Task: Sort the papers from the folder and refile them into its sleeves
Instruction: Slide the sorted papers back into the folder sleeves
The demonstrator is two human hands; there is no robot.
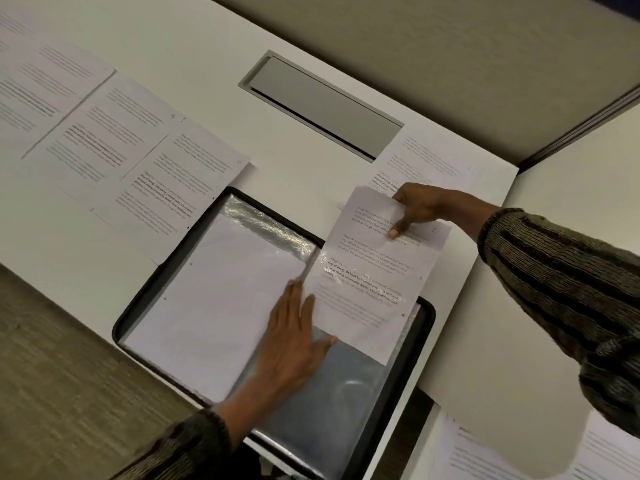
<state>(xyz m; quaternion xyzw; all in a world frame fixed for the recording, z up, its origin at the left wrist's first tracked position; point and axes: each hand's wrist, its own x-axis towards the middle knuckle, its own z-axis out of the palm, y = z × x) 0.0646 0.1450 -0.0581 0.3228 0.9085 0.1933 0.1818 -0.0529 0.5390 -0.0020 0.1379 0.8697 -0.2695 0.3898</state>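
An open black folder with clear plastic sleeves lies at the desk's near edge. Its left page shows a blank white sheet inside a sleeve. My left hand lies flat with straight fingers on the folder's middle, at the mouth of the right sleeve. My right hand pinches the top edge of a printed sheet, thumb on its face. The sheet's lower part sits partly inside the right sleeve, tilted.
Several printed pages lie overlapped along the desk's left. Another page lies behind my right hand, and more pages sit at the bottom right. A grey cable hatch is set in the white desk.
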